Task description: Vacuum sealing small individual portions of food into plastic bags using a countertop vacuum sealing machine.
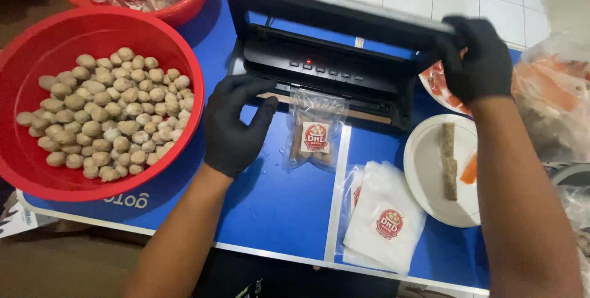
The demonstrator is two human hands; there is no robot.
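Black vacuum sealer (319,67) mid-table: right hand (476,58) grips its raised lid (344,12), left hand (236,126) just beside filled pouch (314,138) at its front, red meatball bowl (37,175) w/ meatballs left of it.

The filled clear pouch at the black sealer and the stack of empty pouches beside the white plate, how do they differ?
The filled clear pouch bulges with meatballs, its mouth on the black sealer; the stack of empty pouches lies flat, away from the sealer. The filled one is single; the others are stacked. Both carry round red labels.
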